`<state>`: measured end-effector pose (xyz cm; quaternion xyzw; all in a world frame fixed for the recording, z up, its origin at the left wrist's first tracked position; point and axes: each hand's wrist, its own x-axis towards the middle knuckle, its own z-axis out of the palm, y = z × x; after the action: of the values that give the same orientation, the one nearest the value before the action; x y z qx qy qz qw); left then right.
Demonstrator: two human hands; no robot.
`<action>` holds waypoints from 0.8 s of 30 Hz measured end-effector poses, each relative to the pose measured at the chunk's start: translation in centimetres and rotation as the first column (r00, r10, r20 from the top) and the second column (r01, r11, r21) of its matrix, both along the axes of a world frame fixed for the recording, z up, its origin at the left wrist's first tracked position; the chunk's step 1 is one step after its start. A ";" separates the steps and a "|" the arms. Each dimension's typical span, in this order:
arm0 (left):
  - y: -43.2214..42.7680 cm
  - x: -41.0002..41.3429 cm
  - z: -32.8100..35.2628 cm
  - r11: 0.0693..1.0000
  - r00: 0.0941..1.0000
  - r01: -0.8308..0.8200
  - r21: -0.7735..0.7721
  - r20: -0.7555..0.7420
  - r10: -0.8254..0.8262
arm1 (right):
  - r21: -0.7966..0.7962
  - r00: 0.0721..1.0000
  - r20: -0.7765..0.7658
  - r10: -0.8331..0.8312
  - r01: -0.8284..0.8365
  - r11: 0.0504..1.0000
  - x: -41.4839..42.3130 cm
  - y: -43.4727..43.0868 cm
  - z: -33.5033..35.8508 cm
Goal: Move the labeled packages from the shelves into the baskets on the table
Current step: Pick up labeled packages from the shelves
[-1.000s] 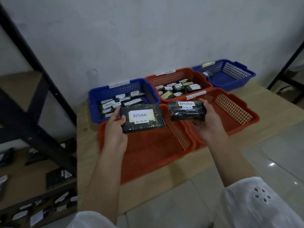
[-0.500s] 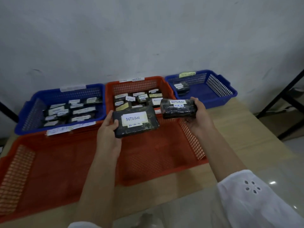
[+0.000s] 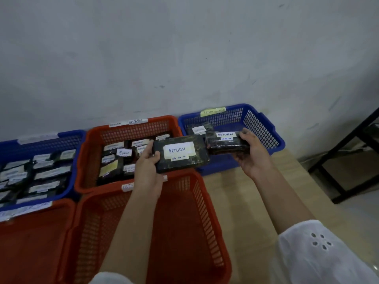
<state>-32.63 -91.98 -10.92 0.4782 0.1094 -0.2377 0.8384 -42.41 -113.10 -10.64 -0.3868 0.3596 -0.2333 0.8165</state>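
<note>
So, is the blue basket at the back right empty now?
No, a dark labeled package lies inside the blue basket, behind the second package that the right hand holds.

Scuffed grey wall (image 3: 184,58) behind, blk frame (image 3: 348,138) rt, pale floor (image 3: 365,212).

Room inside right blue basket (image 3: 259,127) beside one package (image 3: 198,130); back red basket (image 3: 133,132) packed.

Red baskets (image 3: 184,232), blue baskets (image 3: 264,128), dark packages (image 3: 180,154), white labels (image 3: 179,151)
</note>
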 end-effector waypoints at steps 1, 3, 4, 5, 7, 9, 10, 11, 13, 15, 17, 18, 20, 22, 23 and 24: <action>-1.0 0.2 -0.2 1.000 1.000 -0.008 0.008 -0.006 0.008 | 0.004 1.000 -0.016 0.013 -0.013 1.000 0.5 -1.2 -0.5; -2.6 0.4 -0.7 0.998 0.998 -0.057 0.036 -0.014 0.057 | 0.008 0.997 -0.061 0.054 -0.054 0.999 1.7 -3.2 -1.5; -3.2 0.5 -1.0 0.996 0.996 -0.085 0.041 -0.017 0.085 | 0.017 0.993 -0.085 0.079 -0.078 0.997 2.3 -4.1 -2.0; -3.6 0.6 -1.2 0.994 0.994 -0.104 0.042 -0.021 0.105 | 0.029 0.989 -0.107 0.106 -0.103 0.994 3.1 -4.9 -2.6; -4.1 0.5 -1.9 0.989 0.989 -0.139 0.057 -0.033 0.142 | 0.050 0.968 -0.176 0.177 -0.170 0.984 4.8 -6.1 -3.8; -4.4 0.6 -2.5 0.979 0.980 -0.191 0.076 -0.043 0.195 | 0.065 0.937 -0.251 0.244 -0.236 0.970 6.5 -6.8 -5.1; -4.4 0.6 -2.7 0.972 0.973 -0.221 0.083 -0.046 0.225 | 0.076 0.923 -0.274 0.270 -0.259 0.963 7.4 -6.9 -5.7; -4.4 0.7 -2.9 0.964 0.966 -0.249 0.088 -0.049 0.254 | 0.081 0.911 -0.293 0.290 -0.279 0.957 8.3 -6.9 -6.2; -4.2 0.9 -3.1 0.953 0.955 -0.288 0.091 -0.049 0.293 | 0.079 0.889 -0.329 0.317 -0.309 0.948 9.8 -6.9 -7.2; -3.9 1.2 -3.3 0.940 0.942 -0.329 0.094 -0.042 0.334 | 0.088 0.857 -0.366 0.364 -0.357 0.930 11.3 -6.7 -8.0; -3.7 1.3 -3.4 0.929 0.932 -0.355 0.103 -0.038 0.360 | 0.092 0.830 -0.394 0.394 -0.391 0.916 12.2 -6.2 -8.8; -3.7 1.4 -3.5 0.926 0.930 -0.361 0.113 -0.034 0.367 | 0.085 0.825 -0.406 0.392 -0.394 0.915 12.5 -6.0 -9.2; -3.7 1.6 -3.8 0.923 0.930 -0.359 0.137 -0.028 0.366 | 0.061 0.832 -0.424 0.358 -0.369 0.928 12.9 -5.9 -10.1; -4.2 1.8 -4.0 0.927 0.934 -0.345 0.148 -0.043 0.354 | 0.027 0.822 -0.461 0.335 -0.364 0.931 13.0 -5.9 -11.0; -4.6 2.0 -4.0 0.930 0.937 -0.335 0.150 -0.050 0.346 | 0.003 0.797 -0.507 0.329 -0.380 0.925 13.0 -5.9 -11.3; -5.1 2.1 -4.1 0.934 0.941 -0.323 0.151 -0.053 0.334 | -0.025 0.759 -0.569 0.316 -0.401 0.916 13.0 -5.8 -11.5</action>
<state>-30.53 -97.04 -15.00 0.5010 0.2369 -0.1043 0.8258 -29.42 -118.91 -22.17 -0.5576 0.4811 0.0240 0.6760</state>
